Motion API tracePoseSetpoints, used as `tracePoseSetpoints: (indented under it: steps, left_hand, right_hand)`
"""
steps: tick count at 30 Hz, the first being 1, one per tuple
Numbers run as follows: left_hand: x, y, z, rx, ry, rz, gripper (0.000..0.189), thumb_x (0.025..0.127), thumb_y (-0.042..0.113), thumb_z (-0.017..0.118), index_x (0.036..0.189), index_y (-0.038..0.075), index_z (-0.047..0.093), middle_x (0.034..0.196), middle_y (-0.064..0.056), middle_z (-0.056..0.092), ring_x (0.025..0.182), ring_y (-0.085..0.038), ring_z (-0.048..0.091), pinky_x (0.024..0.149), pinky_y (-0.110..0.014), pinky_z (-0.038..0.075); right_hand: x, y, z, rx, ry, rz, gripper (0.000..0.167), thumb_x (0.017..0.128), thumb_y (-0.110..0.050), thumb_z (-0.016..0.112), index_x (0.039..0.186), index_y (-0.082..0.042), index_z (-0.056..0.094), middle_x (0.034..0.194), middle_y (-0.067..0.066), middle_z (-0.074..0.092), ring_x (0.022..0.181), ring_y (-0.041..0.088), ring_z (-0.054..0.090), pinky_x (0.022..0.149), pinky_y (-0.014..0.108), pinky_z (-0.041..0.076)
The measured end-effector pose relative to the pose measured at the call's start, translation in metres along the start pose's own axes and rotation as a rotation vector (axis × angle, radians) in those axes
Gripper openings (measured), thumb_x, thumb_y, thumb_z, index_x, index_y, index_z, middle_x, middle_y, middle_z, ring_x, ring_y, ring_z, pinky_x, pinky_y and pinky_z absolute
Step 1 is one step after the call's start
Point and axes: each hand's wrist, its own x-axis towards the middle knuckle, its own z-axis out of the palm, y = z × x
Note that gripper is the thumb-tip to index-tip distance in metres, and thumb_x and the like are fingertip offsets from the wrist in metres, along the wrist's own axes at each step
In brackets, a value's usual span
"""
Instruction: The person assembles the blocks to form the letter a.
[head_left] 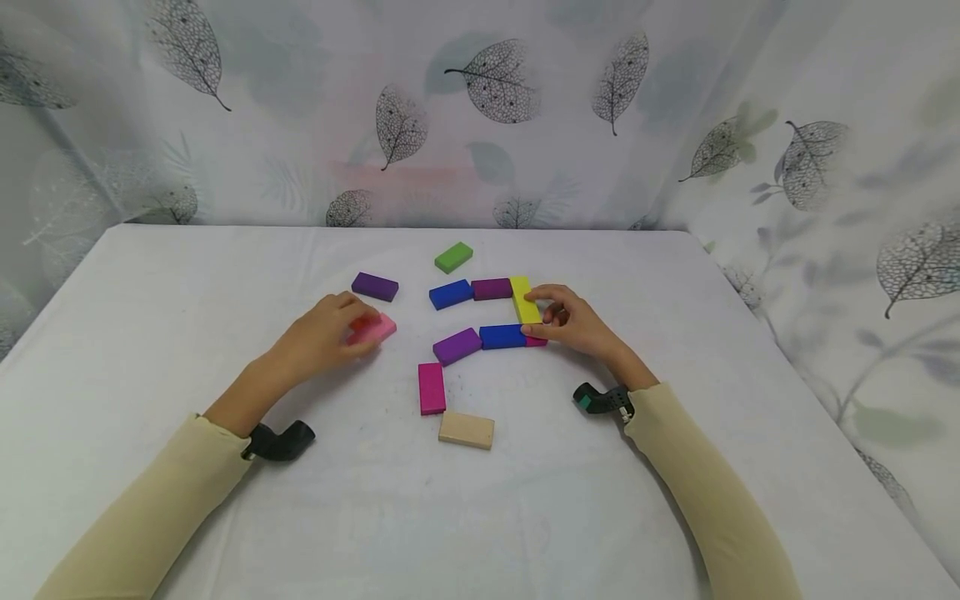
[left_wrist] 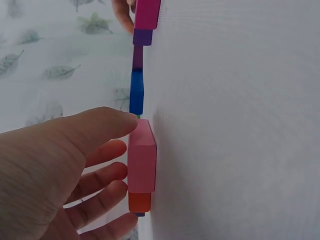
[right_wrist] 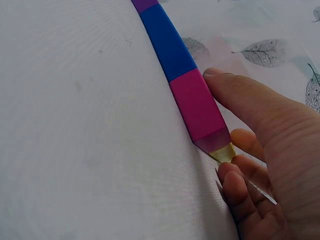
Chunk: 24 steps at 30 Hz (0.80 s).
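Observation:
My left hand (head_left: 330, 329) is at a pink block (head_left: 378, 327), its thumb along the near side and its fingers curving over toward the far side. An orange block (left_wrist: 139, 202) shows just behind the pink one, mostly hidden by the hand. The right hand (head_left: 573, 321) reaches over the right end of a block row. Its thumb touches a magenta block (right_wrist: 199, 104) by the joint with a blue block (head_left: 502, 337), and its index finger lies at a yellow block (head_left: 523, 302). The other right fingers are bent beside the yellow block's end.
A purple block (head_left: 457, 346), a magenta block (head_left: 432, 388) and a beige block (head_left: 467, 430) continue the curve nearer me. Behind are another blue block (head_left: 451, 294) and a plum block (head_left: 492, 289). A green block (head_left: 453, 257) and a dark purple block (head_left: 375, 287) lie apart on the white table (head_left: 337, 517).

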Motion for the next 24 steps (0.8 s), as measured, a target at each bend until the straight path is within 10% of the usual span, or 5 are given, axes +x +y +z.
tracePoseSetpoints:
  steps: [13,24]
  left_hand:
    - [0.0,0.002,0.001,-0.038,-0.039,0.058,0.037,0.084,0.018,0.076,0.117,0.006,0.065,0.116,-0.013,0.058,0.103,-0.029,0.054,0.083,-0.044,0.053]
    - [-0.001,0.0,0.003,-0.214,-0.208,0.129,0.054,0.082,0.014,0.076,0.133,0.008,0.057,0.14,-0.015,0.043,0.101,-0.021,0.054,0.087,-0.039,0.052]
  right_hand:
    - [-0.016,-0.042,-0.005,0.007,-0.016,-0.005,0.05,0.087,-0.004,0.072,0.131,0.007,0.052,0.131,0.024,0.045,0.088,0.025,0.046,0.069,0.019,0.037]
    - [-0.015,-0.039,-0.005,0.018,-0.018,0.001,0.051,0.087,-0.005,0.072,0.132,0.006,0.052,0.129,0.023,0.045,0.088,0.024,0.046,0.067,0.018,0.036]
